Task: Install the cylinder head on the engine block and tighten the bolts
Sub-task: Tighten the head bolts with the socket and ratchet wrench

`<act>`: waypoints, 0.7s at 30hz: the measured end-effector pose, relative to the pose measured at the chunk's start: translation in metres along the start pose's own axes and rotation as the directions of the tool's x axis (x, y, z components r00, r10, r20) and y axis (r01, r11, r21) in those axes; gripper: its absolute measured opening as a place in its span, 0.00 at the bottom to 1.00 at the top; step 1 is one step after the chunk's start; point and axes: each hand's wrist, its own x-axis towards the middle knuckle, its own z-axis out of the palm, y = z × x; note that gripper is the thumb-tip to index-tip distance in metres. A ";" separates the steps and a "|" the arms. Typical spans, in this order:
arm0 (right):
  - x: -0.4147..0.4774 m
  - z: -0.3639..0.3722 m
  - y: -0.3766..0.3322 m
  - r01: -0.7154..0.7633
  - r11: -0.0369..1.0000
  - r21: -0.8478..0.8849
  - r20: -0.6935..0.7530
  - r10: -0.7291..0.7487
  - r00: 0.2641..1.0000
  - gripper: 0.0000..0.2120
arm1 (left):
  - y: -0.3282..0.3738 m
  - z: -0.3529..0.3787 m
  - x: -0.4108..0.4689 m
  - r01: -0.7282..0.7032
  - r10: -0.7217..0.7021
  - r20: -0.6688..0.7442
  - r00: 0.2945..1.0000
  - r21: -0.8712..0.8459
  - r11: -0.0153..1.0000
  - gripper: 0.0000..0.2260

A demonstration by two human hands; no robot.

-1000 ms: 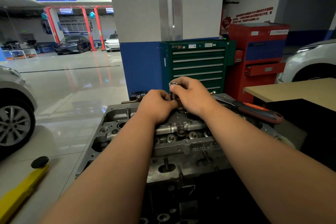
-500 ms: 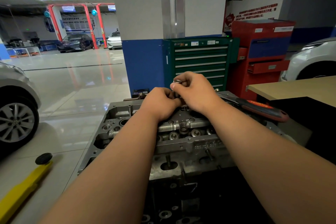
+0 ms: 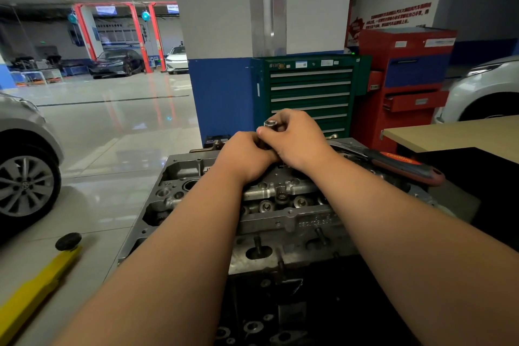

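Observation:
The grey metal cylinder head (image 3: pixel 283 222) lies on the dark engine block (image 3: pixel 280 314) in front of me. Over its far side my right hand (image 3: pixel 297 140) pinches a silver socket (image 3: pixel 271 124) that stands upright, its open end facing up. My left hand (image 3: pixel 244 160) is curled just below and left of it, touching the right hand; what its fingers grip is hidden. A ratchet wrench with a red and black handle (image 3: pixel 401 164) lies on the head's far right.
A green tool cabinet (image 3: pixel 309 93) and a red one (image 3: pixel 404 78) stand behind the engine by a blue and white pillar. A tan tabletop (image 3: pixel 455 132) is at right. A yellow lift arm (image 3: pixel 36 286) crosses the floor at left, near a car wheel (image 3: pixel 25 185).
Both hands stayed together over the far side of the head while my right hand's fingers shifted round the socket. The camera view drifted slightly.

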 end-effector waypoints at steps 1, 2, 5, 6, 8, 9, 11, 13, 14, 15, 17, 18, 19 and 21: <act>0.000 0.001 -0.001 -0.003 1.000 -0.009 -0.006 0.003 1.000 0.04 | 0.000 0.000 0.000 -0.008 0.008 -0.001 1.000 0.006 1.000 0.05; 0.000 0.002 -0.001 0.001 1.000 -0.003 -0.004 -0.001 1.000 0.04 | 0.000 0.000 -0.001 -0.013 0.013 -0.002 1.000 0.009 1.000 0.05; -0.003 -0.003 0.001 0.004 0.996 0.084 0.048 -0.008 0.999 0.03 | -0.001 0.000 -0.001 -0.004 0.004 0.001 1.000 -0.023 1.000 0.05; -0.004 -0.005 0.002 0.002 0.995 0.103 0.071 -0.009 0.997 0.03 | -0.002 0.000 0.000 0.002 -0.002 0.001 1.000 -0.031 1.000 0.07; -0.005 -0.007 0.003 0.005 0.994 0.112 0.096 -0.016 0.995 0.02 | -0.002 0.001 0.000 0.013 -0.013 -0.004 1.000 -0.036 0.999 0.11; -0.005 -0.008 0.003 0.009 0.995 0.103 0.091 -0.019 0.996 0.02 | -0.002 0.001 0.001 0.015 -0.015 -0.007 1.000 -0.034 0.999 0.12; -0.003 -0.007 0.001 0.015 0.998 0.062 0.065 -0.019 0.998 0.06 | -0.002 0.001 0.001 0.009 -0.009 -0.010 1.000 -0.021 1.000 0.10; -0.002 -0.006 0.000 0.002 1.000 0.027 0.048 -0.003 0.999 0.08 | -0.002 0.001 0.000 0.001 -0.001 -0.008 1.000 -0.014 1.000 0.06; -0.002 -0.006 0.000 -0.005 1.000 0.014 0.040 0.004 0.999 0.08 | -0.001 0.001 0.000 -0.003 0.003 -0.008 1.000 -0.016 1.000 0.05; -0.002 -0.005 -0.001 -0.010 1.000 0.005 0.034 0.009 0.999 0.09 | -0.001 0.001 0.000 -0.006 0.006 -0.008 1.000 -0.019 1.000 0.04; -0.002 -0.004 -0.002 -0.014 1.000 -0.010 0.025 0.014 1.000 0.10 | -0.001 0.001 0.000 -0.011 0.011 -0.008 1.000 -0.016 1.000 0.04; -0.002 -0.004 -0.002 -0.016 1.000 -0.012 0.016 0.016 1.000 0.11 | -0.001 0.001 0.000 -0.012 0.012 -0.005 1.000 -0.014 1.000 0.04; -0.002 -0.003 -0.002 -0.021 1.000 -0.008 0.007 0.021 1.000 0.12 | -0.001 0.001 0.000 -0.013 0.013 -0.002 1.000 -0.016 1.000 0.04; -0.004 -0.004 -0.001 -0.042 0.999 0.034 0.037 0.041 0.998 0.10 | -0.001 0.001 0.000 -0.013 0.012 -0.002 1.000 -0.027 1.000 0.04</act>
